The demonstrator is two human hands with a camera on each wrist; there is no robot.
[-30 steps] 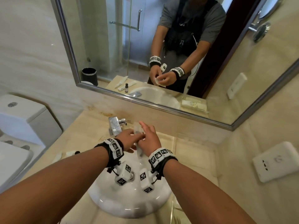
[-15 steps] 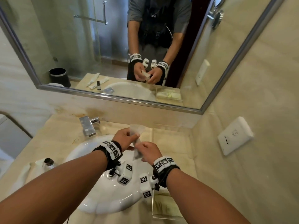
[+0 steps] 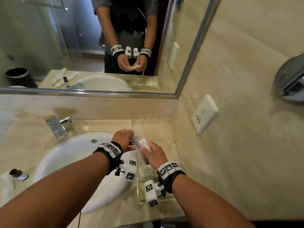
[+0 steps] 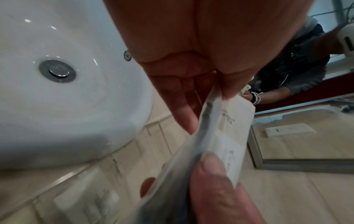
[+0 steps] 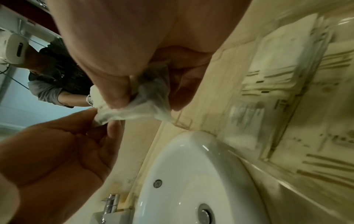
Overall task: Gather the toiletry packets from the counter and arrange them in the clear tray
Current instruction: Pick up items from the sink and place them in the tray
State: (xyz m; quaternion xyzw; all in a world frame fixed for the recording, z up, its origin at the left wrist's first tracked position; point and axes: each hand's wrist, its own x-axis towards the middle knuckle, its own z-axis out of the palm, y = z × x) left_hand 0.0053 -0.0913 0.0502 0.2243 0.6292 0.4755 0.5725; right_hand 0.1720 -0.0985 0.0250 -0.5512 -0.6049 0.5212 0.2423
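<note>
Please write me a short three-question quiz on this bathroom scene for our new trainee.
1. True or false: both hands hold the same packet.
2. Multiple choice: the clear tray sits on the counter (a) left of the sink, (b) right of the sink, (c) inside the sink.
3. Short answer: what small item lies on the counter left of the sink?

Key
1. True: left hand and right hand each pinch an end.
2. b
3. A small dark-capped bottle.

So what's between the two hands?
Only the packet, gripped at either end by the left hand and right hand; the head view shows it.
</note>
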